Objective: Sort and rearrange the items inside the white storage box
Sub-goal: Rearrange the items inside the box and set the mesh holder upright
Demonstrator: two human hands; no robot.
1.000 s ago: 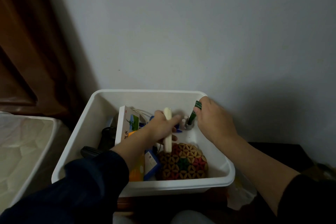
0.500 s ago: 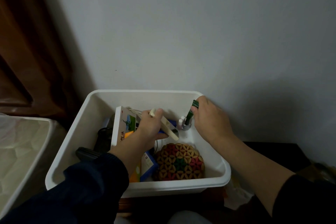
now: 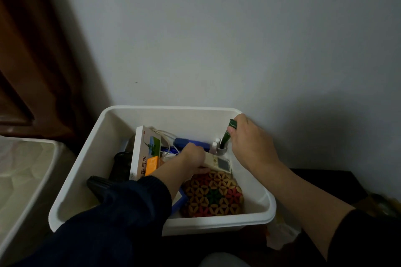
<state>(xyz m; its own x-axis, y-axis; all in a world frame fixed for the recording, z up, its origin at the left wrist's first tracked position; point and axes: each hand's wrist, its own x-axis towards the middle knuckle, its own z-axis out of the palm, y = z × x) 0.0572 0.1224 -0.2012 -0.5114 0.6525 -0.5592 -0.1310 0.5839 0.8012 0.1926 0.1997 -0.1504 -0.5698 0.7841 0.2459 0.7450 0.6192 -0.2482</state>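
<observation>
The white storage box [image 3: 104,158] sits on some dark surface [image 3: 321,182] right against the wall; can't tell what kind of surface it is.

Open room along the white storage box [image 3: 104,136] far wall; box floor crowded, both hands inside.

The upright white carton [image 3: 145,154] bears "正气水"; the lettering on the green tube [image 3: 228,136] is too small to read.
</observation>
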